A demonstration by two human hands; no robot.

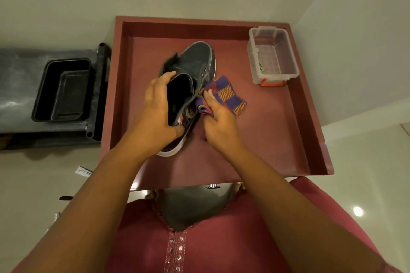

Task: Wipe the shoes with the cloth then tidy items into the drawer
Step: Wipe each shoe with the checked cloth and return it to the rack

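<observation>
Holding the shoe (195,68) by its collar, our left hand (155,113) had its fingers curled over the rim of the opening and the thumb hooked under the heel side, so the shoe stood tilted with its toe pointing away from us. Our right hand (218,117) was just beside it, pinching the checked cloth (226,97) in a bunch and pressing it against the outer side of the shoe; the loose part of the cloth spread out beyond the fingers. Both hands worked over the red drawer (277,135), which lay open in front of us, and the heel of the shoe seemed to touch its floor below our left wrist.

We judged the shoe to be light but stiff at the sole and soft at the upper, so the collar was a good place to grip it, because the fabric there gave way a little and did not slip. The cloth looked thin and limp, so it needed to be bunched to give pressure.

Beyond our right hand, well apart, a clear plastic box (274,55) stood in the far corner of the drawer. To the left of our left hand a black tray (62,91) rested on a dark shelf.
</observation>
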